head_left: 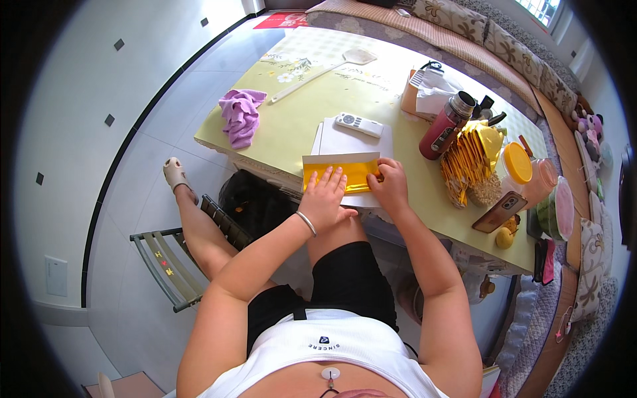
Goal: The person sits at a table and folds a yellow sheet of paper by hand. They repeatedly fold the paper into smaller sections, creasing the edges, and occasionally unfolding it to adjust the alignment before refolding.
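Note:
A shiny gold foil sheet (357, 174) with a pale strip along its far side lies at the table's near edge, on top of white paper (326, 140). My left hand (324, 198) rests flat on the foil's left part, fingers stretched out and slightly spread. At the sheet's right end my right hand (390, 186) is closed, thumb and fingers pinching the foil's edge; its fingertips are partly hidden. A white remote control (359, 124) lies on the paper just beyond. To the right stands a fanned bunch of folded gold foil pieces (464, 159).
On the table (279, 142) are a purple cloth (241, 118), a fly swatter (325, 74), a tissue box (410, 93), a red thermos (446, 126), a yellow-lidded jar (517, 164) and a propped phone (499, 212). A folding stool (174, 265) and a black dog-like animal (255, 199) are below left.

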The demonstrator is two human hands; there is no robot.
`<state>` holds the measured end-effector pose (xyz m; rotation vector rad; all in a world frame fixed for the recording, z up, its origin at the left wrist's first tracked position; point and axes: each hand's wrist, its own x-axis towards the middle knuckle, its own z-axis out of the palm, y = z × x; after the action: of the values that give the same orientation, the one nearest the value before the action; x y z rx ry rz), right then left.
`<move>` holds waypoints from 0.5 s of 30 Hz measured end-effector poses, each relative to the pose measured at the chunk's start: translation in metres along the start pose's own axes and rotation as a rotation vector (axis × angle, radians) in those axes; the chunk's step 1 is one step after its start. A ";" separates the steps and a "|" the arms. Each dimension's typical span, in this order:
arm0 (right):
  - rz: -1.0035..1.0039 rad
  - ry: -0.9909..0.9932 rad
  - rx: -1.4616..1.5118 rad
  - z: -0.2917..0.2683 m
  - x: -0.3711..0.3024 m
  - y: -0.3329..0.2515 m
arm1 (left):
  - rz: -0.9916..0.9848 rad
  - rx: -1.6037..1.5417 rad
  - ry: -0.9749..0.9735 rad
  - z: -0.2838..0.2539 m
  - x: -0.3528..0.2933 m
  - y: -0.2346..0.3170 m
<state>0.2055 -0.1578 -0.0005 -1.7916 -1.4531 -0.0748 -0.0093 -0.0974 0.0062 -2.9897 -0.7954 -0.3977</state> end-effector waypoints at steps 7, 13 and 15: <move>0.003 -0.009 -0.004 -0.003 0.001 -0.005 | -0.023 -0.005 0.026 -0.001 -0.004 0.004; 0.022 0.074 -0.052 0.000 -0.005 -0.005 | -0.038 -0.028 0.009 -0.001 -0.004 0.007; -0.075 0.124 -0.108 -0.001 -0.007 -0.007 | -0.042 -0.041 -0.002 -0.002 -0.004 0.007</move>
<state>0.1977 -0.1634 0.0003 -1.7843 -1.4505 -0.3032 -0.0098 -0.1061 0.0074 -3.0160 -0.8621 -0.4170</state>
